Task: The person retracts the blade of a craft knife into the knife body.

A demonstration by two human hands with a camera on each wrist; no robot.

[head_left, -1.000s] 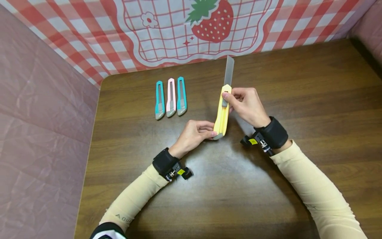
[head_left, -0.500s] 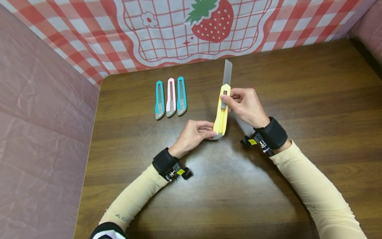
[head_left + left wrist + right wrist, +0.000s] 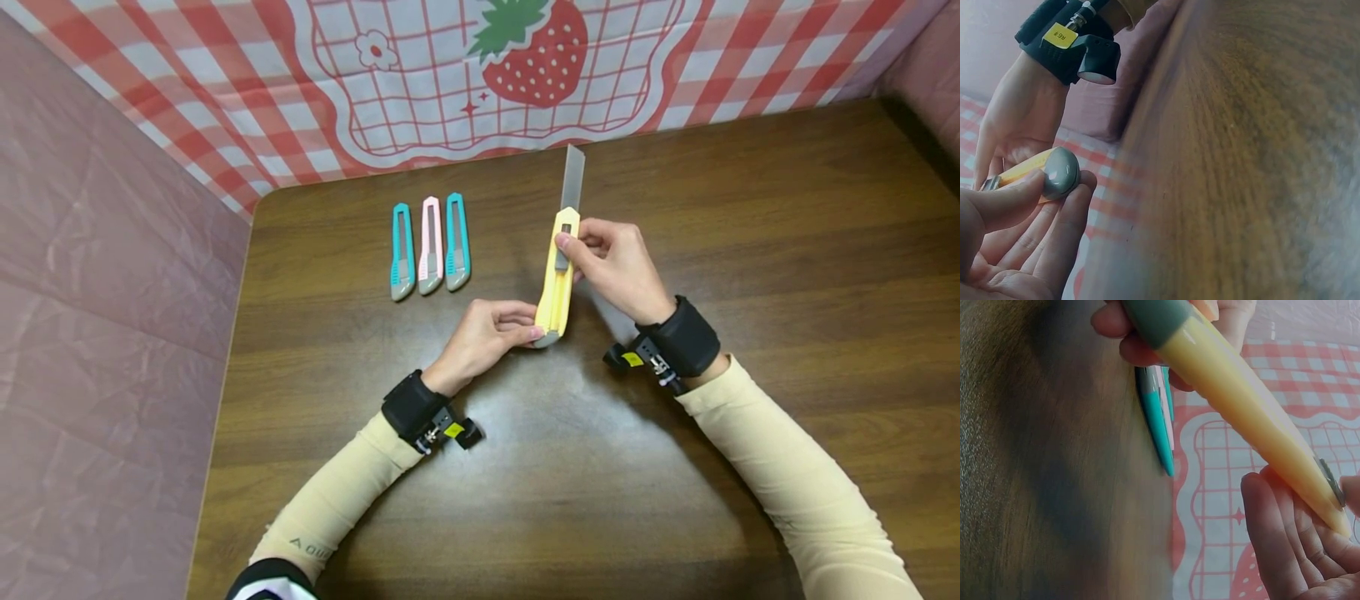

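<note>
A yellow utility knife (image 3: 553, 300) with a grey end cap is held between my two hands, its blade (image 3: 573, 177) extended toward the back of the table. My left hand (image 3: 483, 340) pinches the grey end between thumb and fingers; the left wrist view shows that cap (image 3: 1061, 174) closely. My right hand (image 3: 618, 265) grips the knife near its blade end, the thumb on the grey slider (image 3: 561, 260). In the right wrist view the yellow body (image 3: 1241, 412) slants across, with fingers (image 3: 1285, 537) under its front part.
Two teal utility knives (image 3: 402, 250) (image 3: 457, 242) and a pink utility knife (image 3: 430, 246) lie side by side on the wooden table (image 3: 322, 250), left of the hands. A red-checked strawberry cloth (image 3: 420, 83) hangs behind the table, and a pink cloth (image 3: 97, 333) at the left.
Compared with a second ago, the slider sits slightly further back and less blade sticks out. From half a second ago, the knife has shifted very slightly away. Both hands keep their hold.
</note>
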